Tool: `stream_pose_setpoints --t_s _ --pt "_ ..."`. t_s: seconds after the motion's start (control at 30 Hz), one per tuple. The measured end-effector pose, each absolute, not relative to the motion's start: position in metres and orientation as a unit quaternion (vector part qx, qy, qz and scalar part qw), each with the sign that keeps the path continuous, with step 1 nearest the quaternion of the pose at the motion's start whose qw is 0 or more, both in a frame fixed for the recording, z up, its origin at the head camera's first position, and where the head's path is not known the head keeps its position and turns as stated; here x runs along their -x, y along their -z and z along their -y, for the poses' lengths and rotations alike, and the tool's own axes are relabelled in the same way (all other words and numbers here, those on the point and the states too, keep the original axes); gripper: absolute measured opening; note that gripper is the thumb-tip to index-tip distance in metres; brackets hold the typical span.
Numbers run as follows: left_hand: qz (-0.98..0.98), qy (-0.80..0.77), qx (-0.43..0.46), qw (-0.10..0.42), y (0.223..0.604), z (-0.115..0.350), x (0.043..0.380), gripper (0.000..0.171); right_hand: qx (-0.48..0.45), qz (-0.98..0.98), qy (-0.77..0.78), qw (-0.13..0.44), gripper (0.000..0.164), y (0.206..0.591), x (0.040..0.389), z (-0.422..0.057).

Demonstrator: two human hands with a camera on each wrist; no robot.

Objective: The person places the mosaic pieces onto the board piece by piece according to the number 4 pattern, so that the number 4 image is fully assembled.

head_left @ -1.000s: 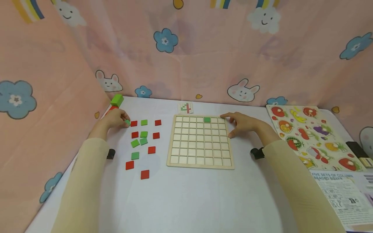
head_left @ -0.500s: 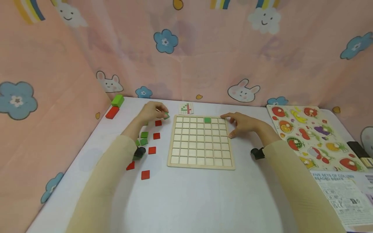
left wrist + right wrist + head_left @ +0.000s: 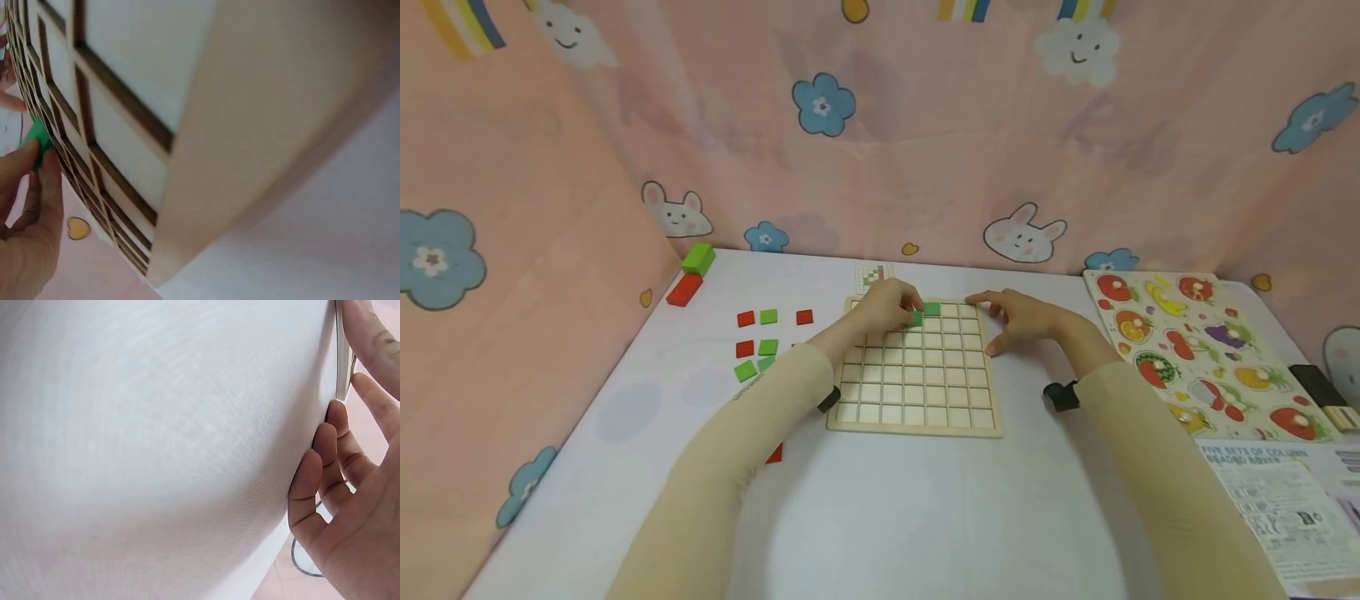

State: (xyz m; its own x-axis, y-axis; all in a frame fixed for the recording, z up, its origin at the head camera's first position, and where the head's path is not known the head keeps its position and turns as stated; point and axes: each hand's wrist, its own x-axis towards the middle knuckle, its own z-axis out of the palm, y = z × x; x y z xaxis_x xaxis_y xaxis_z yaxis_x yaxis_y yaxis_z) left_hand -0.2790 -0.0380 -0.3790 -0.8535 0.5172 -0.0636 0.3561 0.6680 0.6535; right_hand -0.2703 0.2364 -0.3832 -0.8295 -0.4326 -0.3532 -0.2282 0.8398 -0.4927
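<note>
In the head view my left hand [image 3: 883,307] is over the upper part of the square wooden grid board [image 3: 914,392]. Its thumb and fingers pinch a small green square tile [image 3: 915,319], just below and left of another green tile [image 3: 932,309] lying in a top-row cell. The left wrist view also shows the pinched tile [image 3: 39,136] close against the grid. At the board's upper right corner rests my right hand [image 3: 1024,318], index finger along the top edge and thumb at the right side. Its other fingertips [image 3: 306,478] touch the white table in the right wrist view.
Several loose red tiles [image 3: 746,319] and green tiles [image 3: 768,347] lie left of the board, partly hidden by the left sleeve. Behind the board is a small pattern card [image 3: 867,277]. Green and red blocks [image 3: 698,259] stand far left. A fruit puzzle [image 3: 1180,333] lies right.
My left hand has carried the green tile from the loose tiles on the left, past the back of the table, to the board's upper cells. The right hand has stayed in place.
</note>
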Motion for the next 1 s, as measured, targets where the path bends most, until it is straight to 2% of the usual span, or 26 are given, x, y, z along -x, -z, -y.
stream_pose_setpoints --t_s 0.33,0.57,0.77,1.0 --pt "-0.917 -0.292 -0.253 0.097 0.382 0.035 0.272 0.013 0.179 -0.931 0.218 0.231 0.095 0.383 0.270 -0.237" --pt "-0.921 -0.249 -0.281 0.103 0.383 0.045 0.276 0.021 0.177 -0.931 0.221 0.229 0.094 0.384 0.267 -0.235" --pt "-0.913 -0.285 -0.263 0.122 0.374 0.092 0.292 0.028 0.179 -0.933 0.220 0.223 0.092 0.384 0.266 -0.234" --pt "-0.932 -0.305 -0.149 0.125 0.361 0.177 0.302 0.023 0.180 -0.932 0.220 0.223 0.093 0.384 0.268 -0.235"
